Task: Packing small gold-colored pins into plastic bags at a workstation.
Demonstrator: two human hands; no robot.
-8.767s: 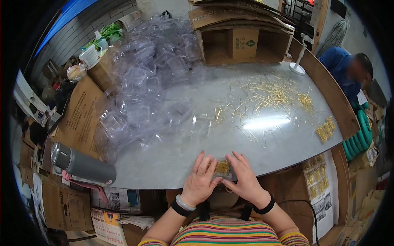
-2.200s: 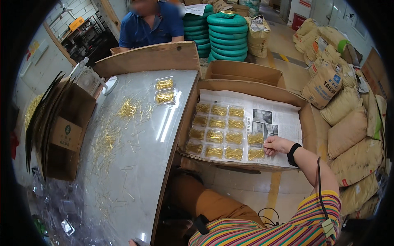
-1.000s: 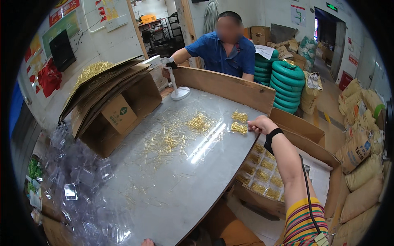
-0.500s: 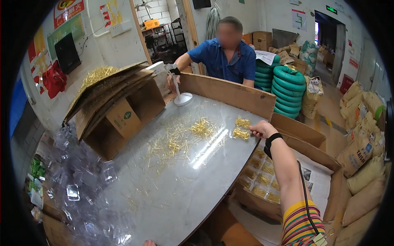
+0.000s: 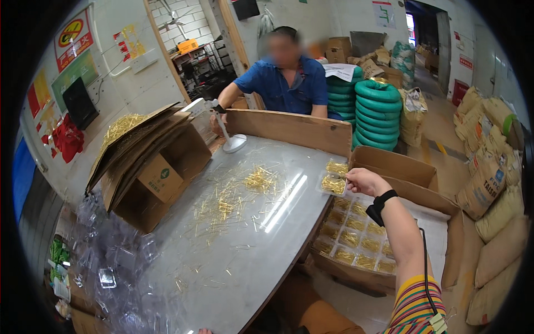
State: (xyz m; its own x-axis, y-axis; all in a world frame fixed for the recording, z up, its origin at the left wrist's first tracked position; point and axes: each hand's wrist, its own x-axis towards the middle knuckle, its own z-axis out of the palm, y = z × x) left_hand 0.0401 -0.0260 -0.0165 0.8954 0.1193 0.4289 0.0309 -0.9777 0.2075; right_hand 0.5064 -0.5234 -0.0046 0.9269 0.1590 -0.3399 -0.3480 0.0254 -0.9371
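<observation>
My right hand (image 5: 364, 182) pinches the edge of a small clear plastic box (image 5: 332, 185) full of thin gold-coloured wire pieces. Close behind it is a second filled box (image 5: 337, 167); whether my fingers touch that one too I cannot tell. Both are at the table's right edge, beside an open carton (image 5: 456, 245) where rows of similar filled boxes (image 5: 349, 239) lie. Loose gold wire pieces (image 5: 260, 179) are heaped and scattered over the grey tabletop (image 5: 267, 256). Of my left hand (image 5: 204, 331) only a sliver shows at the lower edge; its fingers are hidden.
Empty clear boxes (image 5: 119, 261) pile up at the table's left. Stacked cardboard (image 5: 161, 178) bears more gold wire. A wooden board (image 5: 289, 129) edges the far side, where a co-worker in a blue shirt (image 5: 283, 86) sits by a white stand (image 5: 235, 143). Green coils (image 5: 378, 114) and sacks stand right.
My right hand has moved the filled boxes rightward, over the table edge toward the carton. The whole view has shifted, showing more of the boxes in the carton.
</observation>
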